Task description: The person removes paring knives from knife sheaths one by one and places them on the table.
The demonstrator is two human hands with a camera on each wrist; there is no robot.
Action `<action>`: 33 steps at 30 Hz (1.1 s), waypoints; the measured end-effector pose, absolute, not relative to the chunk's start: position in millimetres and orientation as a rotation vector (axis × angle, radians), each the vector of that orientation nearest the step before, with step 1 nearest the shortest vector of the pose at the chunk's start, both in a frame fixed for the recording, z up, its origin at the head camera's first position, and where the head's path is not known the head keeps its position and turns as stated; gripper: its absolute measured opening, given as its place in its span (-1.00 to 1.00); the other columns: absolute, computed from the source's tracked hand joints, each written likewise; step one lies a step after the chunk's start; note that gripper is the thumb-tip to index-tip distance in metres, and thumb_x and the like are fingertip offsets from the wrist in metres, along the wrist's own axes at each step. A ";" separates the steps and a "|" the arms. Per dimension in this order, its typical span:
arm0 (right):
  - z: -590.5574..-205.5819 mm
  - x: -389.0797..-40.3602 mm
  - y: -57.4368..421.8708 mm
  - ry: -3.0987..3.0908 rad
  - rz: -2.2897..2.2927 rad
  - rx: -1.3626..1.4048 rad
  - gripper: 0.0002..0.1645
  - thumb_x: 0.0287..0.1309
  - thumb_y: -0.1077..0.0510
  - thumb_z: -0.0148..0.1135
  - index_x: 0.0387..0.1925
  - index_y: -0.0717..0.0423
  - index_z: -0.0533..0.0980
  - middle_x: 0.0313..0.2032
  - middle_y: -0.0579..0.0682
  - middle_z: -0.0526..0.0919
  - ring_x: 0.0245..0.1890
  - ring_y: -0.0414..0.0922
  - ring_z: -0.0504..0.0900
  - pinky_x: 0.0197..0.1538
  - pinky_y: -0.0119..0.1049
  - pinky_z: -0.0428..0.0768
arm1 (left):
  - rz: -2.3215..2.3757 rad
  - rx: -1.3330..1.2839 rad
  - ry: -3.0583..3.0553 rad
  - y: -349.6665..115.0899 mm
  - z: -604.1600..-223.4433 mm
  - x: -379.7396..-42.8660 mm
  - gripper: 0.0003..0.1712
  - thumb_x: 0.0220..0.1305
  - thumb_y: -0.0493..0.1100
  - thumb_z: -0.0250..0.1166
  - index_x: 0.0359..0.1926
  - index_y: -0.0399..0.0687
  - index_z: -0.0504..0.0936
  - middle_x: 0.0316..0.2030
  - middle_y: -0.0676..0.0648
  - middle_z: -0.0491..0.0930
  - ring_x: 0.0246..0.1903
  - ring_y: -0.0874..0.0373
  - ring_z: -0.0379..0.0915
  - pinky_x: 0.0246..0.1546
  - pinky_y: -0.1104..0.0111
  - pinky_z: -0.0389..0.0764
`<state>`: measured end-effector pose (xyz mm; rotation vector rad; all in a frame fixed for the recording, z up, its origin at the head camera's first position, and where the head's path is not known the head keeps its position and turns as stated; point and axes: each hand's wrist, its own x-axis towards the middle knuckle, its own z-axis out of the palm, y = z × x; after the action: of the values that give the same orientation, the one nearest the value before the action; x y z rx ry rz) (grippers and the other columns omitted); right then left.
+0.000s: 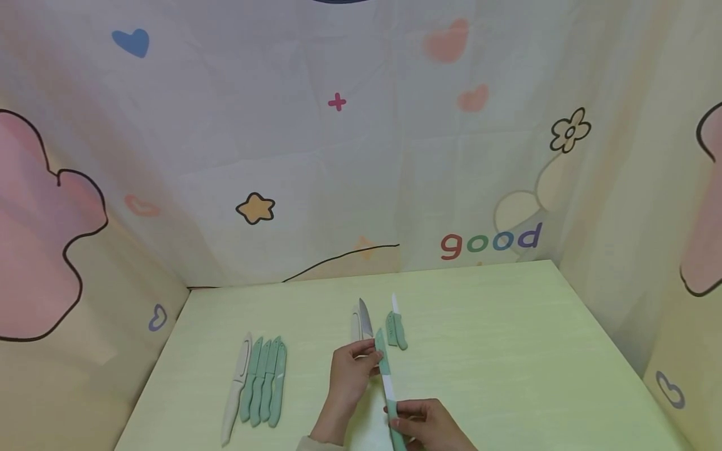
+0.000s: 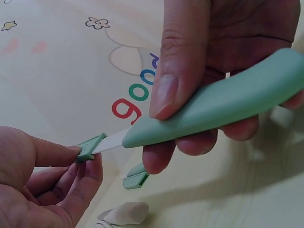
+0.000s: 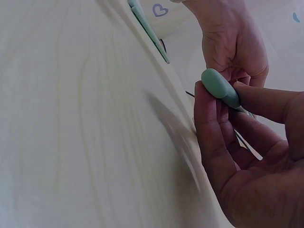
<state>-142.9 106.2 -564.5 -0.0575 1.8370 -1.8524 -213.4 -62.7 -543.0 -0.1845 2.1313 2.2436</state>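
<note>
Left grip [image 1: 352,371]: is pinching slim green plastic sheath [image 1: 381,344], before desk [image 1: 507,351]'s far edge
Right grip [image 1: 431,425]: is clamping curved green plastic handle [image 2: 223,110]
Flat white blade [image 1: 388,387]: is probably needing straight alignment

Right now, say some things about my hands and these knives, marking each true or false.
The right hand grips the green handle. True.
The left hand holds a white sheath. False: the left hand holds a green sheath.
A white blade shows between green sheath and handle. True.
Four sheathed green knives lie side by side. True.
The sheathed white knife lies right of them. False: it lies left of them.
</note>
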 end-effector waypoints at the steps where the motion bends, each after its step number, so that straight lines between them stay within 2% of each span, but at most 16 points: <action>1: -565.0 -142.9 106.2 1.834 -1.856 -0.061 -0.59 0.21 0.19 0.27 -0.01 0.42 0.55 -0.29 0.07 0.73 -0.46 -0.16 0.61 -0.44 -0.40 0.67 | 2.242 -0.189 2.132 -62.9 -543.4 -213.3 -0.70 0.14 -0.40 0.33 -0.06 -0.36 0.64 -0.29 -0.20 0.59 -0.31 0.07 0.58 -0.33 0.31 0.74; 9: -569.8 -143.9 107.3 1.837 -1.846 -0.096 -0.58 0.23 0.20 0.25 0.01 0.46 0.53 -0.32 0.03 0.72 -0.43 -0.12 0.63 -0.38 -0.31 0.71 | 2.258 -0.167 2.118 -61.9 -517.4 -201.0 -0.69 0.17 -0.47 0.26 -0.04 -0.51 0.57 -0.23 -0.36 0.56 -0.25 -0.06 0.59 -0.26 0.19 0.74; 12: -568.5 -143.5 107.4 1.839 -1.845 -0.108 -0.58 0.23 0.19 0.26 0.01 0.45 0.53 -0.31 0.04 0.72 -0.43 -0.10 0.63 -0.37 -0.29 0.72 | 2.265 -0.175 2.122 -62.0 -510.5 -197.4 -0.69 0.18 -0.47 0.25 -0.03 -0.53 0.57 -0.23 -0.37 0.56 -0.25 -0.07 0.59 -0.26 0.20 0.74; 21: -571.7 -142.2 108.9 1.829 -1.830 -0.153 -0.62 0.20 0.18 0.29 -0.02 0.37 0.58 -0.20 0.16 0.72 -0.38 -0.15 0.64 -0.40 -0.41 0.67 | 2.270 -0.226 2.214 -66.7 -507.4 -198.2 -0.69 0.19 -0.46 0.25 -0.02 -0.51 0.57 -0.22 -0.38 0.54 -0.25 -0.08 0.58 -0.23 0.12 0.73; 27: -571.1 -142.0 110.2 1.834 -1.830 -0.159 -0.62 0.18 0.19 0.31 -0.02 0.36 0.59 -0.19 0.14 0.72 -0.38 -0.16 0.62 -0.41 -0.43 0.65 | 2.278 -0.249 2.213 -72.4 -523.8 -207.2 -0.69 0.18 -0.45 0.26 -0.03 -0.48 0.59 -0.23 -0.35 0.54 -0.24 -0.11 0.58 -0.23 0.09 0.72; 33: -573.2 -144.6 112.1 1.836 -1.822 -0.120 -0.61 0.18 0.15 0.31 -0.02 0.32 0.60 -0.22 0.11 0.73 -0.43 -0.17 0.61 -0.43 -0.41 0.65 | 2.267 -0.269 2.203 -76.3 -550.4 -216.4 -0.69 0.16 -0.40 0.32 -0.03 -0.38 0.63 -0.24 -0.25 0.56 -0.28 0.02 0.59 -0.31 0.26 0.74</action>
<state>-144.6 112.1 -573.2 -0.1201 1.8356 -1.8219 -216.4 -76.3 -550.4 -0.2692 2.2032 2.2672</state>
